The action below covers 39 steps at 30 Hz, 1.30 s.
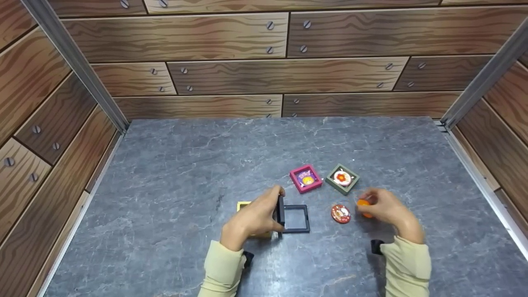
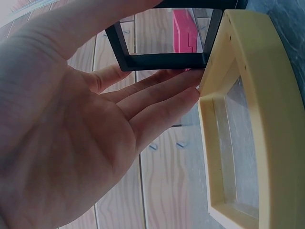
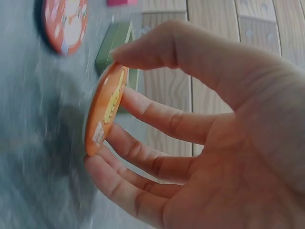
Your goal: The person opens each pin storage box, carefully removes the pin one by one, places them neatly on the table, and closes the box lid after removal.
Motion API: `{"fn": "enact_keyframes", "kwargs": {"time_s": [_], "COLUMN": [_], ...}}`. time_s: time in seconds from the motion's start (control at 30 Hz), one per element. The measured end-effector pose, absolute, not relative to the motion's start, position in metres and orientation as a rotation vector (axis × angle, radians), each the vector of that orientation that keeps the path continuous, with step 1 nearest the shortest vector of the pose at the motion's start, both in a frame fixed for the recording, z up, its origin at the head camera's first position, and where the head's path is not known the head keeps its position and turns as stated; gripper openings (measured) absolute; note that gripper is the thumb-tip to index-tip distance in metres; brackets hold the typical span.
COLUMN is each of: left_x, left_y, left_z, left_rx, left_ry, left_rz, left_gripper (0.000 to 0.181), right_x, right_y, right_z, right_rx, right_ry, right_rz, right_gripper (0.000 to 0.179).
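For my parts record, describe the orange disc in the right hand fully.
The orange disc is thin, rounded and glossy, possibly plastic, with a yellow motif and white marks on its visible face. The right hand holds it at the rim between thumb and fingers, beside the red disc. Whether it touches the tabletop is unclear.

Frame [image 1: 281, 210] in left grip [image 1: 258, 212], disc [image 3: 101, 114] in right grip [image 1: 387, 209], badge [image 1: 340, 214] between

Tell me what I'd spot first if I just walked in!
Probably the bright orange disc pinched in the right hand, beside a red disc on the grey table. Next might come the pink frame and green frame, side by side farther back, then the black frame held open by the left hand.
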<state>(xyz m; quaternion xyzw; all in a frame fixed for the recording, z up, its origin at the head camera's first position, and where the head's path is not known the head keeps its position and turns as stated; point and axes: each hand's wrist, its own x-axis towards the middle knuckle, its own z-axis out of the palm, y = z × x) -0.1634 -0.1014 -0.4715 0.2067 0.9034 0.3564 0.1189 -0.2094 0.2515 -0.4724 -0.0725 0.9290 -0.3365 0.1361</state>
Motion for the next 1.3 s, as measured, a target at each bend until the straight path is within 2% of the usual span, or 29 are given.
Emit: {"fn": "enact_keyframes", "kwargs": {"time_s": [0.33, 0.77, 1.3], "left_x": [-0.163, -0.164, -0.163], "left_y": [-0.102, -0.101, -0.101], "left_z": [-0.472, -0.473, -0.472], "left_rx": [0.647, 0.624, 0.644], "left_ry": [2.659, 2.646, 2.672], "left_rz": [1.040, 1.028, 1.003], "left_gripper": [0.073, 0.073, 0.074], "right_x": [-0.217, -0.218, -0.217], "right_y": [0.267, 0.259, 0.258], "right_z": [-0.475, -0.479, -0.482], "right_rx": [-0.134, 0.011, 0.004], "right_ry": [2.740, 2.808, 2.834], "right_rz": [-0.858, -0.774, -0.763], "right_gripper": [0.042, 0.041, 0.042]}}
